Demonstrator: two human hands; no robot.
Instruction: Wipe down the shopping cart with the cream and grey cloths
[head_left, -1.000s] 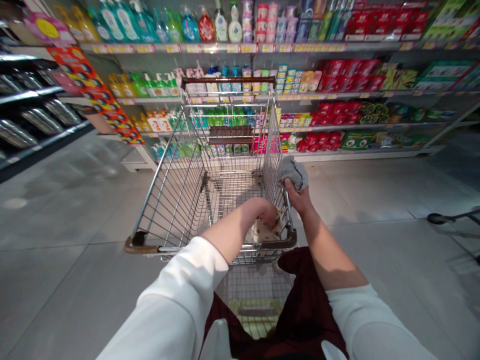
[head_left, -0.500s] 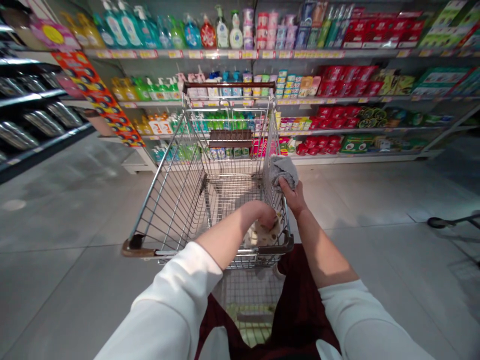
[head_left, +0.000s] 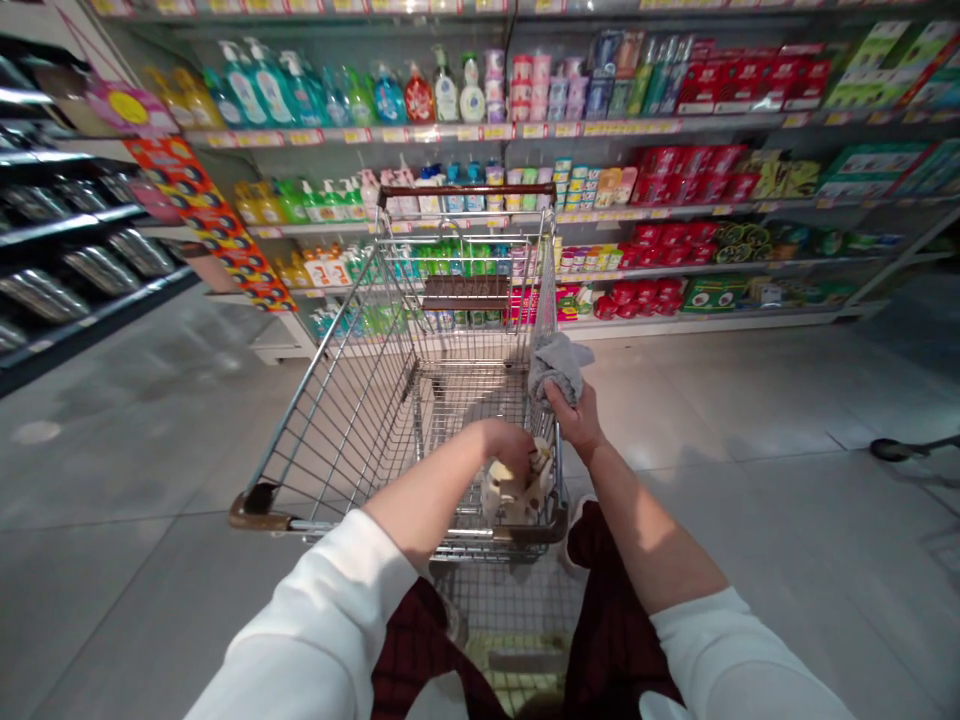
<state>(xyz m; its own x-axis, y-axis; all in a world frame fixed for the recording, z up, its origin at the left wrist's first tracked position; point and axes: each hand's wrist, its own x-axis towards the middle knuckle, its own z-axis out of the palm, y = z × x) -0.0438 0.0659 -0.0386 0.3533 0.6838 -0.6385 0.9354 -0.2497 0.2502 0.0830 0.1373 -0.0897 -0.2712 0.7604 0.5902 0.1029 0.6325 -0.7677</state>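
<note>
A metal shopping cart [head_left: 322, 420] stands in front of me. My right hand [head_left: 577, 415] grips a grey cloth [head_left: 556, 368], bunched against the outer face of the cart's right side wall. Inside the basket, close to that same wall, my left hand [head_left: 508, 445] is closed on a cream cloth with dark spots [head_left: 510, 492]. The fingertips of this hand are partly hidden in the spotted cloth.
Shelves of pump bottles [head_left: 390, 97] and red boxes [head_left: 739, 85] run behind the cart. A dark rack [head_left: 45, 345] is at the left. A black wheel [head_left: 889, 450] on a bar shows at the right.
The grey cloth and my right hand have shifted slightly left and down along the cart's side. My left hand has moved a little left with the spotted cloth. The view has tilted slightly.
</note>
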